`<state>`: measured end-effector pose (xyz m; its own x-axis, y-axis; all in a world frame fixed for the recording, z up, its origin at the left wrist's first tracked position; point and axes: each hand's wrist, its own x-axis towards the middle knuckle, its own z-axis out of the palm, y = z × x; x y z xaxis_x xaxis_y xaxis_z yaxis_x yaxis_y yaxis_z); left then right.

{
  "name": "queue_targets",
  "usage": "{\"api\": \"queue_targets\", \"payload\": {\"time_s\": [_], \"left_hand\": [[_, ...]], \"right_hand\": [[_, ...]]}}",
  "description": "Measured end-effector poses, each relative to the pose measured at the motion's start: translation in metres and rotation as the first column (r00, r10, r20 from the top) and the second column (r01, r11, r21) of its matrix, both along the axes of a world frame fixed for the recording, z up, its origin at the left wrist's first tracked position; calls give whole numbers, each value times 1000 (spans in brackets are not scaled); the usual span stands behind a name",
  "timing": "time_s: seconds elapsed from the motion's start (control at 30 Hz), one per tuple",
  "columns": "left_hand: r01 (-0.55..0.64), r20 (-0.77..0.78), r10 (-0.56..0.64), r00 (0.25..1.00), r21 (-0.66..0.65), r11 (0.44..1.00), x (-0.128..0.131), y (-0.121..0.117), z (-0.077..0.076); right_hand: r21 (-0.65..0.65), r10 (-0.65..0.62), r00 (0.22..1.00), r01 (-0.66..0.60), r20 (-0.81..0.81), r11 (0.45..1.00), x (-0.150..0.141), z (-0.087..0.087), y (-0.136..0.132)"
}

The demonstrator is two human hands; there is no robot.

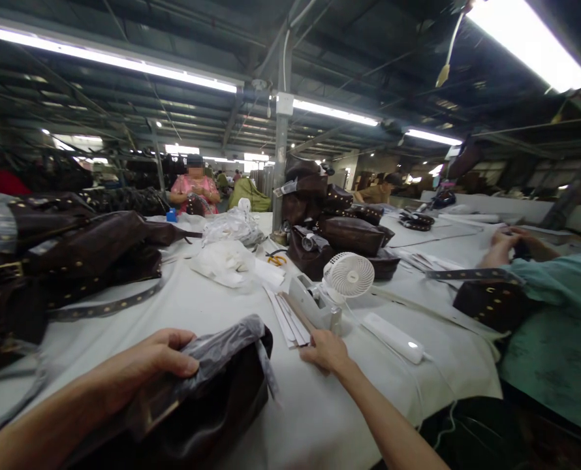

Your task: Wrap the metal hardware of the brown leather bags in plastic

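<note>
Plastic-wrapped dark bag [232,391], tilted

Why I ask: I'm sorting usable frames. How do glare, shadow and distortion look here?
Head view: the long white ceiling light at upper right is blown out; the dark brown leather bag in the left hand loses detail in shadow, while its clear plastic wrap catches pale glints; the teal-clothed person at the right edge looks stretched, likely by the wide lens; the far background looks soft.

Bare left hand [166,356], bare right hand [327,351], slim uncovered forearms [381,408]
</note>
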<state>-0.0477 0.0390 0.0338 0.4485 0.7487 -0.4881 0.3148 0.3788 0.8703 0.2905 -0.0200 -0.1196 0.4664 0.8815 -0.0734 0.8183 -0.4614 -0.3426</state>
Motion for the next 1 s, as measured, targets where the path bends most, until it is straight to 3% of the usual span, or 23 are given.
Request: {"api": "queue_targets", "payload": {"time_s": [0.2, 0.37, 0.53, 0.63, 0.73, 0.87, 1.0], "left_hand": [[47, 30, -46, 998, -35, 998, -3, 7, -9], [77, 41, -76, 996, -19, 997, -5, 11, -15], [96, 23, -97, 995, 31, 995, -6, 9, -11], [104, 13, -105, 994, 34, 994, -5, 8, -7], [118, 13, -118, 993, 24, 993, -4, 8, -5], [106, 14, -106, 994, 35, 994, -4, 7, -6], [131, 46, -131, 990, 11, 991, -3, 5, -7]], "right_hand": [[-136, 2, 1000, -3, -7, 991, 11, -1, -5], [-260, 54, 961, -127, -273, 957, 15, 5, -14], [-262, 83, 879, -229, -470, 938, 23, 10, -58], [-208, 72, 916, -165, -394, 964, 25, 9, -80], [-101, 55, 982, -74, -180, 992, 17, 5, -86], [23, 59, 996, -61, 63, 998, -4, -3, -76], [28, 68, 990, -72, 120, 997, -14, -13, -61]]}}
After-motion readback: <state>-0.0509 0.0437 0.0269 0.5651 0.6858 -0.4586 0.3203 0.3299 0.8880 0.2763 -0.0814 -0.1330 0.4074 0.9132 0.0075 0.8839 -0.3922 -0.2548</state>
